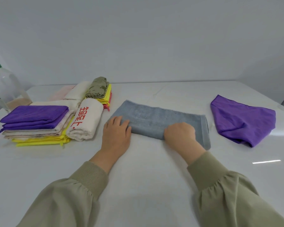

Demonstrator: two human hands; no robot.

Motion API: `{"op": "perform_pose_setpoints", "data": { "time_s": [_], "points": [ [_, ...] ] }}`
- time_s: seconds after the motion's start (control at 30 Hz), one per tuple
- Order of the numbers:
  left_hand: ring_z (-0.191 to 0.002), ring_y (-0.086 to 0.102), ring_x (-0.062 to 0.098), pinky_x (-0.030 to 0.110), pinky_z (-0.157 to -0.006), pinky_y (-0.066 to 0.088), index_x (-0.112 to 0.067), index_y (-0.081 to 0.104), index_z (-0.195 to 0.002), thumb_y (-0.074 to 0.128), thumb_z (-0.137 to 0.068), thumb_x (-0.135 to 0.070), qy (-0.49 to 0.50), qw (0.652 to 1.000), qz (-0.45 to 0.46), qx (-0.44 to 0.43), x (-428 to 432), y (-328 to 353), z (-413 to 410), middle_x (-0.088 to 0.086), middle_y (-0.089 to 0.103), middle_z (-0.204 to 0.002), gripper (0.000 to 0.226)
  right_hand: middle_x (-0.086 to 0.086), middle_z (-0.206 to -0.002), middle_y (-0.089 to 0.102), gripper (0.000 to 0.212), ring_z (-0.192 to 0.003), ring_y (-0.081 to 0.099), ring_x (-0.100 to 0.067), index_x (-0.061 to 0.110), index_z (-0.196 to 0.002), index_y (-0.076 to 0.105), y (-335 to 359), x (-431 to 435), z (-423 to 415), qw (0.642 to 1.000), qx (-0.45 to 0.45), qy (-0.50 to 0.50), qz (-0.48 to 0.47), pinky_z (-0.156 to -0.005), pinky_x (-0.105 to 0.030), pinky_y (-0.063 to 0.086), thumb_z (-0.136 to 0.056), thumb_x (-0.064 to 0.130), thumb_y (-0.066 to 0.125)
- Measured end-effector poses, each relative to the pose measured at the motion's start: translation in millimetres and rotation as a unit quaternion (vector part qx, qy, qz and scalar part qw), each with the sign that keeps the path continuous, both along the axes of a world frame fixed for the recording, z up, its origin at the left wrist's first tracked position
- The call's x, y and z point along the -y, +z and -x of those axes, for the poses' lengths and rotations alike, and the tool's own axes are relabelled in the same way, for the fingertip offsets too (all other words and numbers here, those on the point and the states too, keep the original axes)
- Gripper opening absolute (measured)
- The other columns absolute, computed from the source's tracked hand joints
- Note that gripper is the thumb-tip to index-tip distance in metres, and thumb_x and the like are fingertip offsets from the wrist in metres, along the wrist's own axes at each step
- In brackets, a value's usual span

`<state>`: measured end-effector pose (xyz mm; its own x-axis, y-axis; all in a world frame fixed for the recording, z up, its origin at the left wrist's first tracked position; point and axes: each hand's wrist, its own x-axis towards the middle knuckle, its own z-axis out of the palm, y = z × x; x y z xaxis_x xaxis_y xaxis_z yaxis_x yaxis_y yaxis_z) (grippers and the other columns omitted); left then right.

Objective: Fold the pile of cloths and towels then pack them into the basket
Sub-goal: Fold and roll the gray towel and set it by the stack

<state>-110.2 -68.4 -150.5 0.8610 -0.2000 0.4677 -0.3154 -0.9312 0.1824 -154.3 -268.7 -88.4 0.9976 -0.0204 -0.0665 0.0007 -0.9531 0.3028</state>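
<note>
Both hands (pixel 147 133) pressing grey towel (pixel 159 118) on table (pixel 146 177)

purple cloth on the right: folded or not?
Not folded. The purple cloth lies loose and rumpled on the table, apart from the folded stacks.

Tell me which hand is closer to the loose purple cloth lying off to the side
Right. The right hand grips the grey towel near its end facing the loose purple cloth; the left hand rests on the towel's opposite end, farther away.
</note>
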Motion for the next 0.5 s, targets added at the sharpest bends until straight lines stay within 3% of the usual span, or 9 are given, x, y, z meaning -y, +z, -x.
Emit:
{"op": "perform_pose_setpoints", "data": {
  "time_s": [0.07,0.17,0.23,0.3,0.37,0.43,0.5],
  "points": [
    [-0.125,0.044,0.03,0.045,-0.103,0.035,-0.011,0.059,-0.127,0.034,-0.099,-0.029,0.021,0.999,0.041,-0.03,0.5,1.7,-0.6,0.014,0.052,-0.134,0.042,-0.004,-0.106,0.064,0.031,-0.103,0.059,-0.028,0.012,-0.105,0.065,7.7,-16.7,8.0,0.997,-0.022,0.045,-0.064,-0.072,-0.034,0.043,-0.098,0.014,0.035],
    [-0.139,0.027,0.025,0.038,-0.113,0.021,-0.017,0.042,-0.143,0.033,-0.102,-0.032,0.029,0.987,0.111,-0.113,-1.6,3.7,-2.8,0.01,0.034,-0.151,0.045,-0.001,-0.056,0.062,0.044,-0.06,0.057,-0.02,0.006,-0.066,0.059,28.5,-32.8,17.5,0.958,-0.113,0.093,-0.248,-0.065,-0.029,0.046,-0.098,0.025,0.036],
    [-0.144,0.018,0.023,0.037,-0.116,0.016,-0.022,0.035,-0.147,0.032,-0.102,-0.038,0.018,0.981,0.118,-0.154,-3.9,3.8,-5.0,0.008,0.024,-0.157,0.048,-0.006,-0.069,0.067,0.037,-0.061,0.057,-0.019,0.004,-0.076,0.063,27.3,-37.8,11.6,0.941,-0.093,0.149,-0.288,-0.066,-0.031,0.049,-0.096,0.022,0.038],
    [-0.147,0.008,0.021,0.042,-0.119,0.012,-0.028,0.026,-0.15,0.03,-0.101,-0.043,0.001,0.98,0.055,-0.191,-4.7,3.5,-5.9,0.005,0.012,-0.16,0.052,-0.007,-0.108,0.063,0.03,-0.095,0.058,-0.02,0.011,-0.107,0.063,14.8,-33.5,-2.3,0.944,-0.02,0.188,-0.27,-0.087,-0.034,0.045,-0.097,0.021,0.036],
    [-0.148,0.002,0.02,0.046,-0.119,0.008,-0.032,0.02,-0.151,0.027,-0.101,-0.047,-0.015,0.976,-0.009,-0.219,-4.5,3.3,-4.8,0.001,0.004,-0.161,0.053,-0.007,-0.134,0.047,0.04,-0.121,0.045,-0.024,0.016,-0.135,0.046,-0.2,-23.5,-12.1,0.961,-0.013,0.186,-0.202,-0.103,-0.039,0.037,-0.1,0.03,0.032],
    [-0.147,0.003,0.02,0.047,-0.118,0.006,-0.034,0.023,-0.15,0.029,-0.1,-0.048,-0.027,0.973,-0.013,-0.229,-5.3,3.2,-5.4,-0.002,0.008,-0.161,0.052,-0.007,-0.133,0.044,0.045,-0.121,0.041,-0.025,0.019,-0.138,0.039,-12.0,-14.5,-14.3,0.974,-0.041,0.166,-0.146,-0.102,-0.04,0.038,-0.1,0.041,0.031],
    [-0.143,0.019,0.021,0.044,-0.117,0.016,-0.033,0.043,-0.141,0.038,-0.097,-0.047,-0.041,0.978,0.019,-0.202,-5.8,3.5,-5.5,-0.003,0.03,-0.154,0.046,-0.006,-0.12,0.05,0.043,-0.113,0.046,-0.024,0.019,-0.129,0.049,-9.9,-11.2,-10.5,0.977,-0.045,0.157,-0.14,-0.093,-0.037,0.042,-0.099,0.046,0.033]
  ]
}}
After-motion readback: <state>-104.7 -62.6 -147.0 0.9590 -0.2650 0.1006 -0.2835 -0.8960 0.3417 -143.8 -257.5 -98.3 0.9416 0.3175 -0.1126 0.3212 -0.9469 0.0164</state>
